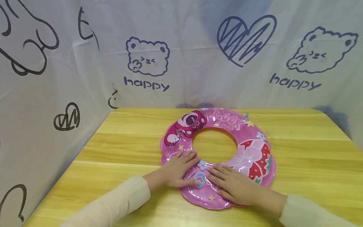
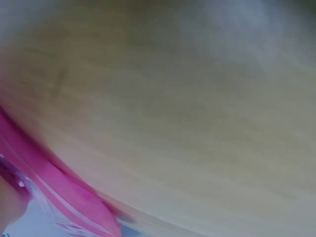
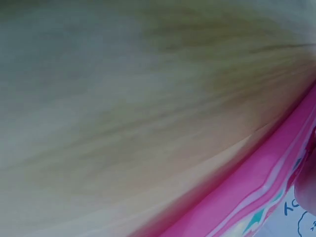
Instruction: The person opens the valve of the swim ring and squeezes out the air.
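Note:
A pink inflatable swim ring [image 1: 224, 118] lies on the wooden table, printed with a bear, strawberries, a bow and the words "LOOK OUT". My left hand [image 1: 178, 170] rests on its near left part, fingers straight and spread. On the near right part my right hand [image 1: 236, 184] lies with extended fingers, palm down. A small clear valve [image 1: 246, 116] stands up at the ring's far right edge. In the left wrist view the ring's pink edge [image 2: 59, 185] shows at lower left; the right wrist view has the ring's side [image 3: 237, 182] at lower right.
The yellow wood-grain table [image 1: 119, 142] spreads out around the ring. Behind it hangs a white cloth [image 1: 193, 72] with drawn bears, hearts and "happy" lettering. More of this cloth hangs along the table's left edge.

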Available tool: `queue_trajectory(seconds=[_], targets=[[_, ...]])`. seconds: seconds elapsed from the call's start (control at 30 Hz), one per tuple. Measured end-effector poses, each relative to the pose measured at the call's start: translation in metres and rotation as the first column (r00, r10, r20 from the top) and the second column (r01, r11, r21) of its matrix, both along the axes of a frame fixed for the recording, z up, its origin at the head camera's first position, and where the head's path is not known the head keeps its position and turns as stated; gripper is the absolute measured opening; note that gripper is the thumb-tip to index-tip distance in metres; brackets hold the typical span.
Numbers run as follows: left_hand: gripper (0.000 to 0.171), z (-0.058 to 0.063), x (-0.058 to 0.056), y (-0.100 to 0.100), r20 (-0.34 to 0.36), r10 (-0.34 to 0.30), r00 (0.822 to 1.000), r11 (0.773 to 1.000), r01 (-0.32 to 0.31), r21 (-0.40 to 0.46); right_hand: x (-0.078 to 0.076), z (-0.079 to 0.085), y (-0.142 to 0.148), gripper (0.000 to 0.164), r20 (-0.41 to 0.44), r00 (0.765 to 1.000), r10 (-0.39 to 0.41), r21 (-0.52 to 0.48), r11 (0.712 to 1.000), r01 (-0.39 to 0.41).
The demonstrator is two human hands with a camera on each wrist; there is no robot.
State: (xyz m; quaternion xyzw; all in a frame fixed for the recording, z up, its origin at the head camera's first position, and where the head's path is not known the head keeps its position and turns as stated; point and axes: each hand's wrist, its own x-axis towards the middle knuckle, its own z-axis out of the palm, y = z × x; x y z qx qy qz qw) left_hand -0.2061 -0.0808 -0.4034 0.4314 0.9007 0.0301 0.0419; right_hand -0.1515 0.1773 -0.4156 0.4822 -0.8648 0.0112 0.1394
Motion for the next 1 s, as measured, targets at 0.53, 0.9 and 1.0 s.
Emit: queue_trajectory(seconds=[0.53, 0.9, 1.0], targets=[[0.059, 0.006, 0.004, -0.003, -0.225, 0.005, 0.974, 0.984, 0.035, 0.173, -0.007, 0.010, 0.044, 0.063, 0.050, 0.966, -0.253, -0.097, 0.962, 0.257], [0.091, 0.004, -0.037, -0.008, -0.140, 0.449, 0.882, 0.868, -0.394, 0.303, -0.036, 0.020, 0.056, 0.099, 0.221, 0.820, -0.529, -0.186, 0.802, 0.567], [0.095, 0.001, -0.044, -0.007, -0.109, 0.487, 0.867, 0.848, -0.439, 0.298, -0.043, 0.019, 0.060, 0.103, 0.221, 0.806, -0.549, -0.191, 0.786, 0.588]])
